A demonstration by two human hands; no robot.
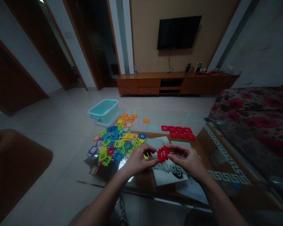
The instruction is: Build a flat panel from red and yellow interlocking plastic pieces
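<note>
Between my two hands, above the glass table (141, 185), is a red interlocking plastic tile (163, 154) with small cut-out openings. My left hand (143, 157) pinches its left edge between thumb and fingers. On the opposite side, my right hand (185, 156) grips the right edge. A heap of mixed interlocking tiles (118, 145) in green, blue, yellow, purple and other colours lies to the left. Beyond my right hand, several red tiles (179, 132) lie side by side in a block. A yellow piece (146, 156) shows partly behind my left fingers.
A light blue plastic bin (103, 112) stands at the table's far left corner. Near it lie several orange tiles (128, 117), with one orange tile (146, 120) apart. Flower-patterned cloth (257, 116) covers furniture on the right; a brown seat-like piece (21, 169) is at left.
</note>
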